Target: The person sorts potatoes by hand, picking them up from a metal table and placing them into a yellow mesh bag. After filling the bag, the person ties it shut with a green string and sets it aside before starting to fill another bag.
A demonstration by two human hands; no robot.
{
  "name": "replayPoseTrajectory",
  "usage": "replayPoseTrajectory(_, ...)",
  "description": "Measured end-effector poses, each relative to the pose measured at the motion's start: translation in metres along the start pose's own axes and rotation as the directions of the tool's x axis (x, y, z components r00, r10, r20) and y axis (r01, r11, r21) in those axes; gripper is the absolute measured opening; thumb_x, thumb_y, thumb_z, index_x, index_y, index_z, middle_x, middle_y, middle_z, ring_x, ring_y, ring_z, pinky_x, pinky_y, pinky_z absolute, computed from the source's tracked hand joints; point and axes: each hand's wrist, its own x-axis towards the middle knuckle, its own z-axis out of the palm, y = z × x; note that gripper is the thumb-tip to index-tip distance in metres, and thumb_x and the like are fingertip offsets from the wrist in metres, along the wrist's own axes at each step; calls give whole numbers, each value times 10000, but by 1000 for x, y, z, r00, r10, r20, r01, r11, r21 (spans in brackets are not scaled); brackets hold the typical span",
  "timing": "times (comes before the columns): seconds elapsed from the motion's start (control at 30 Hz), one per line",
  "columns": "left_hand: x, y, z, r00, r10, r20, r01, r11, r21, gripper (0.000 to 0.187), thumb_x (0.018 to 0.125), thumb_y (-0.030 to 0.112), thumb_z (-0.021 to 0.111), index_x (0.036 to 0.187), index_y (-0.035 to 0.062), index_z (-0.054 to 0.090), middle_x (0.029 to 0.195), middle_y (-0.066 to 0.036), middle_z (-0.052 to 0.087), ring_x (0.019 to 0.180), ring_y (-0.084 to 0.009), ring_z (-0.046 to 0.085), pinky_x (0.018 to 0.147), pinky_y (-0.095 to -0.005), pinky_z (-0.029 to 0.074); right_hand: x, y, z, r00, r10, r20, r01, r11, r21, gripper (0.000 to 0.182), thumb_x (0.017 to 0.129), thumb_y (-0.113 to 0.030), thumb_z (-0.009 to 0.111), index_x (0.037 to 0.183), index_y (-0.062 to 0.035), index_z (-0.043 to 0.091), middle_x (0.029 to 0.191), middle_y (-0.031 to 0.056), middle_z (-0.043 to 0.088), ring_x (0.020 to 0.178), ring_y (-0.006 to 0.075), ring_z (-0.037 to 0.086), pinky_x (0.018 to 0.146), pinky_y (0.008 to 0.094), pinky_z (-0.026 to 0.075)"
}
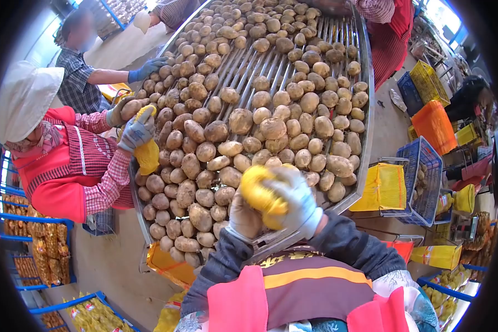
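Note:
My right hand (302, 205), in a light blue and white glove, grips a bunched yellow cloth (263, 191); motion blurs both. Close against the cloth, my left hand (244, 217) wears a dirty grey glove and curls around something that the cloth hides. Both hands are above the near edge of a metal sorting table (365, 127), right over a layer of soil-dusted potatoes (199, 217).
Across the left edge, a co-worker's gloved hand (136, 133) holds another yellow cloth (147, 157). Farther back lies a second person's blue glove (148, 69). At right stand a blue crate (420, 146) and a yellow mesh bag (380, 188). Bagged potatoes (48, 249) fill racks at left.

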Motion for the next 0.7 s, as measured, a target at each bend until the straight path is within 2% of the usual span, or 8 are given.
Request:
replayPoseTrajectory(0.07, 0, -15, -29, 989, 69, 131, -111, 933, 342, 476, 952, 438, 419, 1322, 138, 402, 1285, -45, 489, 1187, -224, 479, 1033, -391, 370, -1, 0, 11, 995, -96, 37, 96, 995, -8, 517, 657, -194, 700, 1158, -135, 590, 1185, 161, 535, 1038, 368, 530, 880, 444, 443)
replayPoseTrajectory(0.1, 3, -8, -6, 990, -26, 140, 8, 991, 130, 504, 936, 475, 437, 1306, 132, 429, 1288, -69, 495, 1203, -213, 469, 1030, -383, 373, 0, 8, 16, 1000, 14, 21, -16, 996, 93, 499, 657, -145, 720, 1138, -117, 591, 1155, 157, 549, 1016, 352, 545, 867, 419, 455)
replayPoseTrajectory(0.17, -2, -1, 42, 989, -61, -137, 78, 990, 116, 546, 903, 529, 466, 1260, 116, 482, 1234, -105, 544, 1154, -238, 520, 970, -393, 439, -5, 45, 44, 834, 550, 45, -476, 676, 562, 475, 669, -79, 734, 1119, -87, 583, 1115, 159, 560, 999, 332, 557, 863, 381, 463)
replayPoseTrajectory(0.37, -5, 13, 20, 991, -104, -84, 99, 993, -65, 580, 874, 583, 466, 1164, 87, 546, 1137, -116, 611, 1064, -271, 591, 899, -467, 492, -2, 48, 2, 881, 458, -121, -392, 848, 356, 483, 682, -93, 735, 1137, -68, 576, 1096, 152, 565, 1021, 326, 550, 891, 376, 453)
replayPoseTrajectory(0.43, -2, 10, 3, 983, -7, -181, -14, 994, -112, 587, 891, 573, 452, 1164, 60, 540, 1117, -129, 615, 1052, -300, 589, 939, -453, 469, -6, 28, -3, 967, 166, -195, -164, 986, 28, 527, 655, -153, 740, 1153, -89, 582, 1128, 165, 556, 1026, 352, 544, 897, 419, 446)
replayPoseTrajectory(0.57, 5, -17, -47, 975, 197, 98, -220, 844, 488, 504, 920, 487, 455, 1238, 98, 499, 1213, -86, 563, 1104, -220, 547, 948, -407, 459, -2, 0, 8, 970, -242, 20, 237, 961, 140, 615, 561, -158, 721, 1158, -110, 586, 1148, 174, 544, 1050, 373, 539, 899, 446, 439)
replayPoseTrajectory(0.63, -6, -2, -6, 993, 18, -114, -12, 998, 55, 523, 886, 499, 512, 1226, 102, 514, 1161, -98, 591, 1104, -240, 555, 951, -410, 462, -1, 18, 22, 996, 77, -36, -62, 950, 307, 521, 601, -64, 723, 1104, -90, 592, 1089, 149, 562, 1009, 346, 557, 884, 409, 451)
replayPoseTrajectory(0.7, -12, 18, 5, 964, -178, 200, 195, 978, -69, 547, 872, 526, 522, 1206, 93, 533, 1155, -105, 601, 1098, -252, 564, 952, -412, 464, 9, 44, 20, 976, 195, -96, -178, 971, 160, 494, 617, -21, 722, 1089, -71, 585, 1070, 144, 560, 997, 336, 556, 885, 395, 453)
